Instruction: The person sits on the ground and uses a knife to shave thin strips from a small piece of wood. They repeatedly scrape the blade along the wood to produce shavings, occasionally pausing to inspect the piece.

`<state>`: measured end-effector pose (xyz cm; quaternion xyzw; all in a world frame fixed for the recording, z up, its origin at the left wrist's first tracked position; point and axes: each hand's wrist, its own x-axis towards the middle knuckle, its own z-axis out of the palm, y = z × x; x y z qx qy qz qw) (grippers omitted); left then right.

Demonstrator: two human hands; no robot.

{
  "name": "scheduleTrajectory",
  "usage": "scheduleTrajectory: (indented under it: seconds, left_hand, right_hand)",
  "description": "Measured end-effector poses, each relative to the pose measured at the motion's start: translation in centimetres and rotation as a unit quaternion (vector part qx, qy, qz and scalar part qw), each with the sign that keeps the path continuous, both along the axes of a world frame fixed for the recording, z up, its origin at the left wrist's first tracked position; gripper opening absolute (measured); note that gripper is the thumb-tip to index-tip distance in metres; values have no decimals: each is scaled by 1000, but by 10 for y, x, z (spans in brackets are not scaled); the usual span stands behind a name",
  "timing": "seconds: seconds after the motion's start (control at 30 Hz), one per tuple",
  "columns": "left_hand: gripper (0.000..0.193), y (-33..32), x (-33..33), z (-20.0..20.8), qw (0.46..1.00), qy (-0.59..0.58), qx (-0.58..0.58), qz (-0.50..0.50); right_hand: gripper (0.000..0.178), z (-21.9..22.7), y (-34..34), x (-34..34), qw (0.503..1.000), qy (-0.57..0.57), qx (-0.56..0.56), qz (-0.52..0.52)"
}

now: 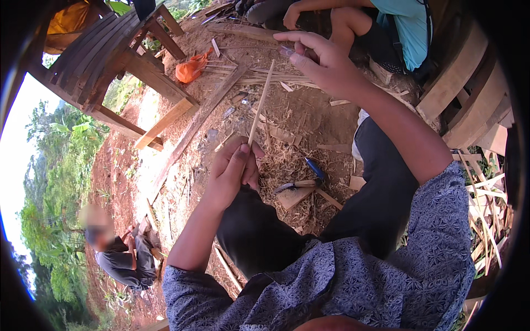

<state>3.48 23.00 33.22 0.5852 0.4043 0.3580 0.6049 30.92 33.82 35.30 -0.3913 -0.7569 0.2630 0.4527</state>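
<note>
A slim, pale wooden stick (261, 102) points up and away from my left hand (234, 165), whose thumb and fingers are closed round its lower end. Higher and to the right, my right hand (326, 63) is bent at the fingers beside the stick's tip, apart from it. A small, shiny, see-through piece shows at its fingertips; its kind is not clear. Between my legs, a blade with a brownish handle (302, 183) rests on a wooden block (295, 199). A blue-handled tool (314, 168) lies just beyond it.
Shavings and wood strips cover the dirt. A long plank (199, 118) and an orange bag (193, 67) lie ahead left, near a wooden bench (149, 71). One person (406, 33) sits ahead right, another (127, 259) at left. Thin strips (488, 220) pile up at right.
</note>
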Motion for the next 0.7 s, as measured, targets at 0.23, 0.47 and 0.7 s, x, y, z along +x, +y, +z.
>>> scheduleTrajectory:
  seconds: [0.23,0.47,0.7]
  left_hand:
    - [21,60,39,-6,998,8,41,-40]
    - [25,59,56,0,999,-3,-30,-37]
    - [35,52,51,13,999,1,2,35]
  right_hand:
    - [35,-40,34,16,983,6,169,-77]
    - [42,-34,30,30,992,-26,108,-53]
    - [45,-41,34,25,994,-54,84,-53]
